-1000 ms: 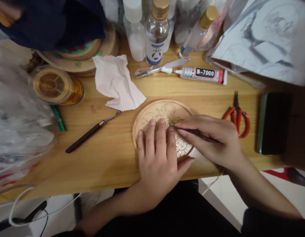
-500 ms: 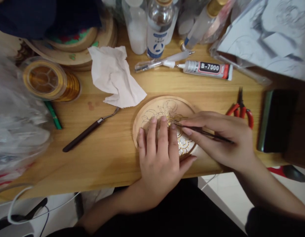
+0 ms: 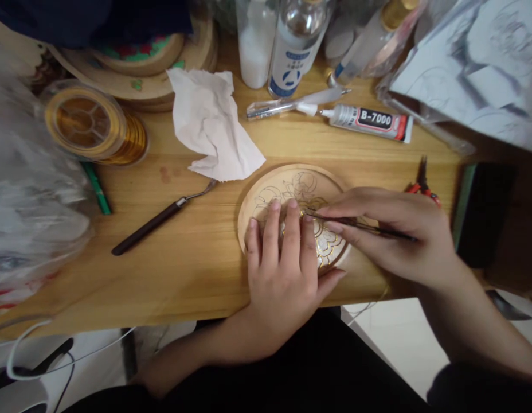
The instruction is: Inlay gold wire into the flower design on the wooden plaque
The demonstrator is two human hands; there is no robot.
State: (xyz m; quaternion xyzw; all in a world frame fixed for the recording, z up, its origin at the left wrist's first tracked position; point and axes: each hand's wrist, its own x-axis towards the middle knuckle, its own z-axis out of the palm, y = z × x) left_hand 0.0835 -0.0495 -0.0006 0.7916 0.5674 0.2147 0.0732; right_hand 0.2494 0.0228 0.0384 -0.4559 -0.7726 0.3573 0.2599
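Observation:
A round wooden plate [image 3: 266, 186] lies near the table's front edge. Its surface carries pencil-drawn flower outlines and a gold-lined scale pattern [image 3: 328, 246] with whitish fill. My left hand [image 3: 283, 275] rests flat across the plate, fingers slightly spread, and covers much of its lower left. Dark, slender tweezers [image 3: 356, 222] are pinched in my right hand [image 3: 403, 235]. Their tips touch or hover close to the gold lines beside my left index fingertip; whether they grip any wire is too small to tell.
Left of the plate lie a dark-handled bent-tip tool [image 3: 154, 226], a crumpled tissue [image 3: 212, 126] and a gold wire spool [image 3: 94, 126]. Behind are a B-7000 glue tube [image 3: 373, 121], a pen [image 3: 274, 108] and bottles [image 3: 292, 51]. Red-handled pliers [image 3: 423, 180] and a black phone-like object [image 3: 481, 212] are right.
The camera view has shifted, so the plate and table items appear further right. My right hand has moved slightly with the tweezers and now hides more of the pliers. My left hand stays on the plate.

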